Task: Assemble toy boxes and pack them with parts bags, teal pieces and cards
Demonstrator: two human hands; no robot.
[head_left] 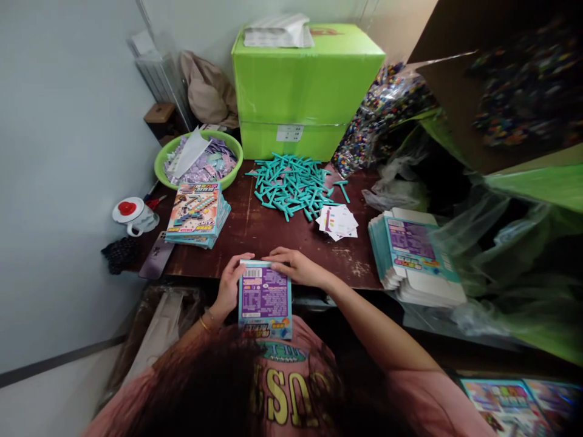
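Observation:
A flat purple and teal printed box is held at the table's front edge, its back with a barcode facing up. My left hand is closed round the box's left side near the far corner. My right hand grips the far right corner, its fingers lying along the far edge. Beyond the hands lies a heap of teal T-shaped plastic sticks. A small pile of printed white cards lies at the heap's near right side.
Left on the table are a stack of printed boxes, a phone, a lidded mug and a green basin of purple packets. A large green carton stands behind. Flattened boxes and clear plastic bags lie right.

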